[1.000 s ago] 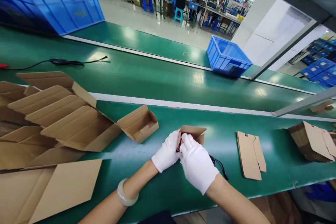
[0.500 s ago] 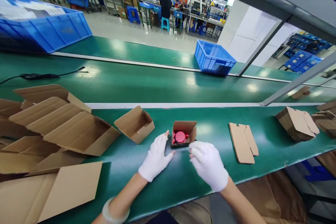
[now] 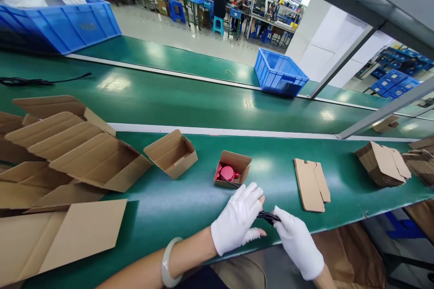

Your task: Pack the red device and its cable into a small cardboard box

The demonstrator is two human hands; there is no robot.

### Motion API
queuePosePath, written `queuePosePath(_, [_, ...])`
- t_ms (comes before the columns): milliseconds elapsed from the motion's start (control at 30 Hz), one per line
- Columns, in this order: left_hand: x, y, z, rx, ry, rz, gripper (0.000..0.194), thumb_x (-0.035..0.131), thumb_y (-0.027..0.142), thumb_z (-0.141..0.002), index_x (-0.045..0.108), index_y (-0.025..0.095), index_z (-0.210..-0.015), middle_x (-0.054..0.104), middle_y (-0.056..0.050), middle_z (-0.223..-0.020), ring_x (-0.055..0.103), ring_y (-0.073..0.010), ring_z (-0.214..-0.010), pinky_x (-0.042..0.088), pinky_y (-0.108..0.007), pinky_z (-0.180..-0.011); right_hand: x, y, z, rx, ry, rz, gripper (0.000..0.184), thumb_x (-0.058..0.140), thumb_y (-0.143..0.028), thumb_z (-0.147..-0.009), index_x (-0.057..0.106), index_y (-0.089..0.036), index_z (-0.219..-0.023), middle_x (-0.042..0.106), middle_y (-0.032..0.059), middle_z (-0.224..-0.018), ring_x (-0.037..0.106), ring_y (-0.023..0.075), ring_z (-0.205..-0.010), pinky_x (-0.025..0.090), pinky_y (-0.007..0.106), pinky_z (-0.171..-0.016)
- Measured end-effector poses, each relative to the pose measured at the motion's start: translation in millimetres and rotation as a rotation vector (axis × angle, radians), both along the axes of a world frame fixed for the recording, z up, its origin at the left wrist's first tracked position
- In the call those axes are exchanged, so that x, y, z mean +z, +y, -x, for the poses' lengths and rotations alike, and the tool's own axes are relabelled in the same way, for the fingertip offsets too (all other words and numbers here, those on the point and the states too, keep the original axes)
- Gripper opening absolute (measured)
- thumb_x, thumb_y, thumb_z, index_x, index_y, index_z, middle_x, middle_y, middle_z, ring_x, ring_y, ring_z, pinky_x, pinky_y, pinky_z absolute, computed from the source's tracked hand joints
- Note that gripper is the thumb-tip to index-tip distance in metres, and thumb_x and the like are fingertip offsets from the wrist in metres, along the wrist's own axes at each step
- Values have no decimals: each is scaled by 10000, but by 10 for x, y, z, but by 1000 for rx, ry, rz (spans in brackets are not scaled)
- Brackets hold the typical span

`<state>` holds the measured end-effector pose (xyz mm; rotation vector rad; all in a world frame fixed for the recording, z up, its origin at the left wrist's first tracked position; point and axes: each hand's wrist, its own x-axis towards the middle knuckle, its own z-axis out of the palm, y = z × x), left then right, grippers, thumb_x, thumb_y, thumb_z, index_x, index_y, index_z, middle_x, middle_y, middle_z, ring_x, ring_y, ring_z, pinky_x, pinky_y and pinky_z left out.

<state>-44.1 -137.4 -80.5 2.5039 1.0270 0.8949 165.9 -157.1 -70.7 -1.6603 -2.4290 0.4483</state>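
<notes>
While my left hand (image 3: pixel 237 219) and right hand (image 3: pixel 296 241) both pinch the black cable (image 3: pixel 267 215) between them, it lies just above the green bench (image 3: pixel 190 203). Just beyond the grip, a small open carton (image 3: pixel 233 169) holds a red round part (image 3: pixel 227 173). Further left, another open carton (image 3: pixel 171 153) shows nothing inside. Far behind stands a blue crate (image 3: pixel 280 73).

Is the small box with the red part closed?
No: the small cardboard box lies open on the green bench, red part showing inside, and both gloved hands are off it.
</notes>
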Motion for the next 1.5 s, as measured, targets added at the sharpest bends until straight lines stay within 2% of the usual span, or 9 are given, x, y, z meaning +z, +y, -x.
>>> queuePosePath(233, [93, -176, 12, 54, -742, 489, 1041, 639, 800, -495, 322, 193, -1280, 390, -189, -1296, 429, -352, -1204, 354, -517, -1020, 210, -189, 524, -97, 389, -54, 336, 379, -202, -843, 626, -183, -1069, 681, 96, -968, 656, 218, -849, 552, 308, -761])
queuePosePath(467, [235, -119, 196, -67, -1229, 859, 522, 761, 533, -638, 531, 175, -940, 591, -125, -1072, 588, -288, -1021, 434, -425, -923, 125, -48, 1095, 252, 526, -64, 327, 339, -176, -901, 529, -182, -1167, 634, 93, -1020, 615, 199, -903, 528, 307, -773])
queuePosePath(600, [212, -88, 299, -12, -1244, 887, 381, 713, 503, -716, 598, 164, -845, 642, -141, -1052, 534, -317, -1120, 371, -481, -973, 238, -94, 915, 90, 502, -274, 295, 524, -242, -886, 495, -201, -1176, 611, 77, -986, 596, 170, -767, 517, 289, -689])
queuePosePath(700, [180, -51, 306, -38, -1192, 844, 430, 701, 583, -680, 640, 166, -764, 597, -150, -1174, 386, -333, -1266, 238, -509, -1065, 269, -89, 926, -22, 544, -176, 366, 588, -311, -856, 496, -199, -1192, 605, 77, -1018, 599, 161, -758, 520, 268, -670])
queuePosePath(900, [156, 24, 307, -131, -1143, 824, 472, 651, 643, -684, 651, 176, -746, 659, -141, -1001, 562, -315, -1066, 332, -485, -1029, 187, -37, 1109, -24, 625, -181, 236, 554, -269, -890, 566, -217, -1120, 662, 30, -993, 637, 146, -833, 504, 209, -737])
queuePosePath(1067, [78, 35, 413, -1, -833, 549, 916, 456, 815, -661, 446, 165, -1306, 278, -165, -1458, 268, -344, -1335, 225, -507, -1101, 238, 76, 931, 15, 403, -430, 241, 516, -223, -919, 536, -177, -1156, 655, 45, -984, 625, 143, -828, 474, 221, -745])
queuePosePath(1167, [-10, 10, 429, 195, -460, 259, 677, 418, 580, -880, 306, 134, -1377, 315, -182, -1430, 282, -311, -1328, 268, -519, -1072, 323, 185, 832, 43, 63, -613, 217, 475, -218, -938, 526, -139, -1134, 641, 58, -898, 608, 156, -733, 443, 257, -651])
queuePosePath(1267, [-19, 13, 427, 322, -145, 115, 397, 479, 227, -892, 409, 114, -1267, 440, -169, -1328, 359, -303, -1268, 380, -475, -976, 451, 245, 854, 64, -343, -657, 172, 472, -216, -927, 537, -138, -1067, 584, 24, -735, 546, 158, -568, 372, 285, -523])
queuePosePath(1500, [101, 75, 508, 173, 188, 126, 72, 554, 223, -850, 521, 160, -861, 568, -68, -924, 539, -247, -867, 443, -374, -659, 761, 202, 1227, 78, -906, -514, 55, 555, -124, -813, 548, -144, -864, 437, -19, -587, 504, 148, -431, 308, 237, -394])
